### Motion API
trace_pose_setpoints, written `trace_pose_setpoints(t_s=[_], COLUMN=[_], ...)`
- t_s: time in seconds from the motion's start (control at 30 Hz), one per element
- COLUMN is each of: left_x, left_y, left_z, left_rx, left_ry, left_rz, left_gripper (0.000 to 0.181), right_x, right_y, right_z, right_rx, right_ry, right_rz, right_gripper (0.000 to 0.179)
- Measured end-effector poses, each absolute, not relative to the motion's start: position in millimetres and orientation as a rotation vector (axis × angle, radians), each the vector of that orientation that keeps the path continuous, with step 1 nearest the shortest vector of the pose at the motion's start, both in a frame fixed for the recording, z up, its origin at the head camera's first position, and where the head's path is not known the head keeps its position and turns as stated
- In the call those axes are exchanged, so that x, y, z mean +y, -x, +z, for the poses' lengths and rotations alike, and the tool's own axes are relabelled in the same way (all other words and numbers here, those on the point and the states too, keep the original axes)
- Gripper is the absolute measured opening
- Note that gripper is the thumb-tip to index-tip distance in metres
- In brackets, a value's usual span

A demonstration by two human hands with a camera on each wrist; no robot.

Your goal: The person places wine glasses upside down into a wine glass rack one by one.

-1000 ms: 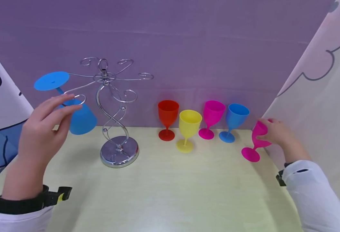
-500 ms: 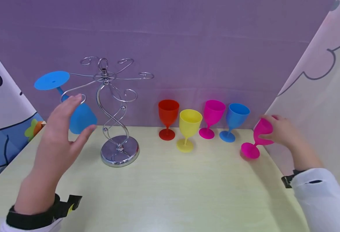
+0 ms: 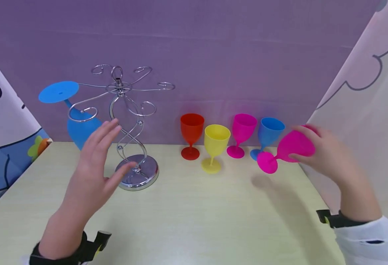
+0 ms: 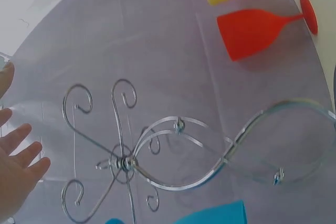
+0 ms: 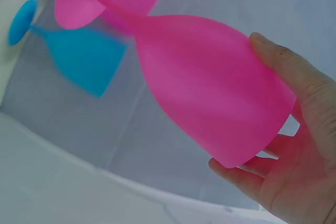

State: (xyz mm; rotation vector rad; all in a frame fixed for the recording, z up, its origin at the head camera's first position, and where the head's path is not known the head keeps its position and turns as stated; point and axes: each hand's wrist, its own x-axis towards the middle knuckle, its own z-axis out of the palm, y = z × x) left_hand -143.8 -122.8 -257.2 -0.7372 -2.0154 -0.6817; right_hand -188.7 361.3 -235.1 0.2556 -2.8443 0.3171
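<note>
My right hand grips a pink goblet by its bowl, tilted with its foot toward the left and raised off the table. In the right wrist view the thumb and fingers hold the pink bowl near its rim. My left hand is held up in front of the silver wire stand, fingers spread and nothing in them. From one curled arm of that stand a blue goblet hangs upside down, its foot on top. The left wrist view shows the stand's curled arms beyond the fingers.
Upright along the back of the table stand a red goblet, a yellow goblet, another pink goblet and a blue goblet. A purple backdrop rises behind them, with a pale side panel at the right.
The right hand has lifted the pink goblet off the table and tipped it, moving slightly left. My left hand has let go of the stand's wire arm, opened and moved right and down.
</note>
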Motion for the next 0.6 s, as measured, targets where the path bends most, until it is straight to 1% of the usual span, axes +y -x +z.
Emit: trace_pose_setpoints(t_s=[0.2,0.33,0.5,0.6], left_x=[-103,-93,-81,-74], left_y=[143,141,138,136], left_z=[-266,-271,-277,-279], left_rx=[-2.0,-2.034,-2.117,-2.167], left_ry=[0.806,0.834,0.851,0.858], left_rz=[-0.716,-0.764,-0.797,-0.822], left_gripper=[0.067,0.066,0.064,0.073], right_x=[334,317,297,288], right_y=[169,158,153,151], right_z=[-234,-235,-238,-242], right_rx=[-2.638,-2.524,-2.37,-2.298], right_ry=[-0.482,-0.557,-0.66,-0.709], right_rz=[0.434,0.557,0.615,0.66], right_gripper=[0.077,0.078,0.082,0.085])
